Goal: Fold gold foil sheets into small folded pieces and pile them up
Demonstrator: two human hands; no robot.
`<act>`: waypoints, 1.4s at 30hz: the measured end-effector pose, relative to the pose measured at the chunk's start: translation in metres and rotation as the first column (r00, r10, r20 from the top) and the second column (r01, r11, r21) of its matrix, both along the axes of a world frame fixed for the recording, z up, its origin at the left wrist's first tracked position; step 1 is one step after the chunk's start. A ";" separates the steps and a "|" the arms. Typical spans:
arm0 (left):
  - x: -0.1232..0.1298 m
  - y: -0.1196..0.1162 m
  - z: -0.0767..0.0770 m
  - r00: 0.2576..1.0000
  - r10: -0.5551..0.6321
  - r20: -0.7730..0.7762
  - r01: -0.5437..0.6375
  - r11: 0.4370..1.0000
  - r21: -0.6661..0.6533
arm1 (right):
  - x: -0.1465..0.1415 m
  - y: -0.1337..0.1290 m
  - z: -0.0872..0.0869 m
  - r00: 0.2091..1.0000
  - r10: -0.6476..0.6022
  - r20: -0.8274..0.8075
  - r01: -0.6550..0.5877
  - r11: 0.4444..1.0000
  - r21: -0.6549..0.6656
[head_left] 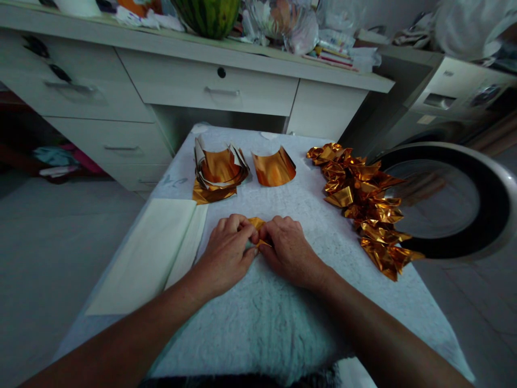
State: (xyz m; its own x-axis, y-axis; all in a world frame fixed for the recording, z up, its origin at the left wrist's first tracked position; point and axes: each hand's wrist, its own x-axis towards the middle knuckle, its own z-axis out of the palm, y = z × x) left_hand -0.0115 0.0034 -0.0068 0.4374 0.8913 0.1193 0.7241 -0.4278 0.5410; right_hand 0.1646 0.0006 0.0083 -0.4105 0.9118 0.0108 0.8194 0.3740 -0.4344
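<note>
Both hands meet at the middle of the cloth-covered table (274, 323), closed around a small gold foil piece (257, 222). My left hand (230, 250) pinches its left side between thumb and fingers. From the right, my right hand (286, 249) grips the other side, and most of the foil is hidden under the fingers. Beyond them lie a stack of curled gold foil sheets (220, 168) and a single curved gold sheet (275, 168). Folded, crumpled gold foil pieces (355, 196) form a long pile along the right side. White paper sheets (141, 253) lie flat at the left.
A white desk with drawers (222, 89) stands behind the table, with a watermelon (210, 16), plastic-wrapped things and small packets on top. At the right, the open round door (490, 205) of a washing machine (452, 97) reaches close to the foil pile.
</note>
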 end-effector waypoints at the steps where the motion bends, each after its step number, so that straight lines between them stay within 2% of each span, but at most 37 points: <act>1: 0.000 0.000 0.000 1.000 -0.001 0.001 0.001 1.000 0.001 | 0.000 0.000 0.000 1.000 -0.003 -0.001 0.003 1.000 -0.002; 11: 0.000 0.000 0.005 1.000 0.003 0.025 -0.002 0.999 -0.051 | 0.007 0.004 -0.003 0.998 0.026 -0.054 -0.028 0.999 -0.038; 17: -0.001 0.001 0.005 0.999 -0.006 0.035 0.008 0.998 -0.067 | 0.011 0.005 0.002 0.996 0.064 -0.061 -0.070 0.992 -0.106; 25: -0.002 0.002 0.008 0.999 -0.025 0.028 0.028 0.995 -0.093 | 0.014 0.005 0.003 0.995 0.086 -0.041 -0.090 0.990 -0.110; 30: -0.003 0.002 0.010 0.999 -0.036 0.013 0.038 0.993 -0.114 | 0.018 0.004 0.010 0.989 0.125 -0.082 -0.134 0.983 -0.128; 36: -0.008 0.004 0.009 0.996 -0.073 0.046 0.076 0.994 -0.073 | 0.019 0.003 0.015 0.981 0.164 -0.101 -0.169 0.985 -0.042; 42: -0.009 0.006 0.014 0.995 -0.044 0.089 0.050 0.996 -0.076 | 0.011 0.004 0.010 0.991 0.098 -0.088 -0.097 0.995 0.020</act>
